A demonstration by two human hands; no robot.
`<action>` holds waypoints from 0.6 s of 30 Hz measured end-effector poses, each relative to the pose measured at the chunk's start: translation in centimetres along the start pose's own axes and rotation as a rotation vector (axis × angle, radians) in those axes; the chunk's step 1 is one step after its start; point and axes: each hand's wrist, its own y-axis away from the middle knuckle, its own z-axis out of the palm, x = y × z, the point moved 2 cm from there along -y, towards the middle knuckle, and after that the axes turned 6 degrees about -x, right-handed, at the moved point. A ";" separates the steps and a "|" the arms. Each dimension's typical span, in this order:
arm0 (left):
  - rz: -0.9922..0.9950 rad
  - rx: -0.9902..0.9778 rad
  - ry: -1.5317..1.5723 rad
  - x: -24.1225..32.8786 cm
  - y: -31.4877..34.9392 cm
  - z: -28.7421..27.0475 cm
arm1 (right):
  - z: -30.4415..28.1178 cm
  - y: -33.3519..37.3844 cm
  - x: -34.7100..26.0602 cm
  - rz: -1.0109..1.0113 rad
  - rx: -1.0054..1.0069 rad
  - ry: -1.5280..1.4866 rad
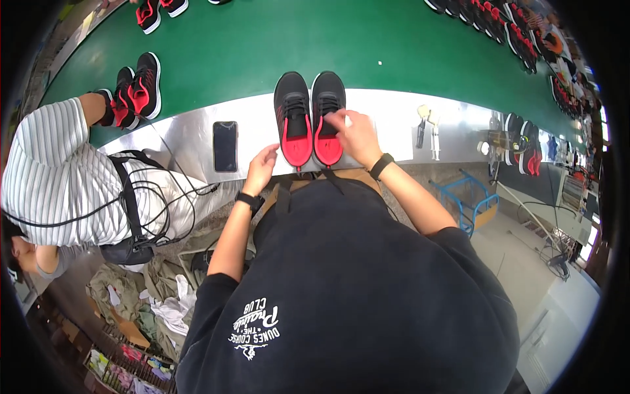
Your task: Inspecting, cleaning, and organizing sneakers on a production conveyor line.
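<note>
A pair of black running shoes with red linings stands side by side in front of me, toes pointing away. Beside the heel of the left shoe (293, 108), my left hand (262, 165) is open and holds nothing, its fingers a little apart. Over the opening of the right shoe (328, 92) is my right hand (359, 136), with bent fingers drawn together near the tongue. What these fingers pinch, if anything, is too small to tell. Both shoes rest across the bright metal edge strip (394, 131) and the green work surface (262, 39).
A phone (225, 146) lies left of the shoes. To the right lie small tools (428, 131). At the left, a co-worker in a striped shirt (49, 144) reaches to another pair of shoes (146, 85). More shoes (482, 20) line the far right; a blue metal stool frame (469, 200) stands below.
</note>
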 end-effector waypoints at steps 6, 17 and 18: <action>0.061 0.139 -0.175 -2.7 3.3 0.1 | 4.3 -4.3 -0.6 -0.707 -0.169 0.599; -0.149 0.205 -0.303 -5.1 10.3 0.5 | -6.9 -5.6 3.1 -0.324 -0.012 0.320; -0.130 0.257 -0.308 -4.8 10.6 0.8 | -7.9 -5.3 3.9 -0.241 0.030 0.289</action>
